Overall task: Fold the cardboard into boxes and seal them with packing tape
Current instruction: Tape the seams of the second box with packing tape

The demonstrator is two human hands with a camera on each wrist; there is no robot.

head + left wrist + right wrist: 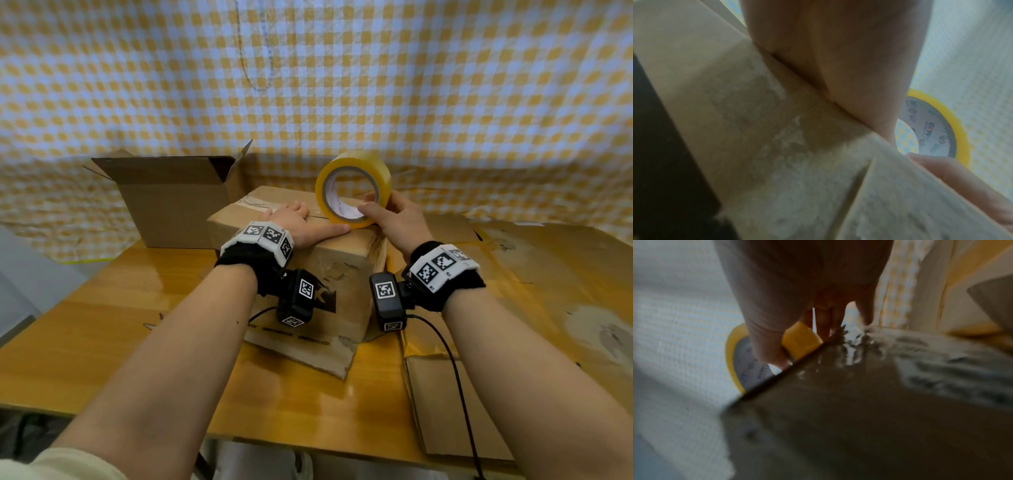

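Note:
A closed brown cardboard box (342,274) stands on the wooden table (102,325) in front of me, its top flaps folded down. My left hand (301,222) lies flat on the box top, fingers straight, pressing the flaps. My right hand (390,216) grips a yellow roll of packing tape (356,185), thumb inside the core, and holds it upright on the box's top right edge. The left wrist view shows the palm (828,56) on the cardboard (756,129) and the roll (937,129) beyond. In the right wrist view the fingers (764,337) curl round the roll (799,340) at the box edge (838,402).
A second box (174,198) with its flaps open stands at the back left. Flattened cardboard sheets (548,274) cover the table's right side, and one more piece (445,411) lies near the front edge. A yellow checked cloth (308,85) hangs behind the table.

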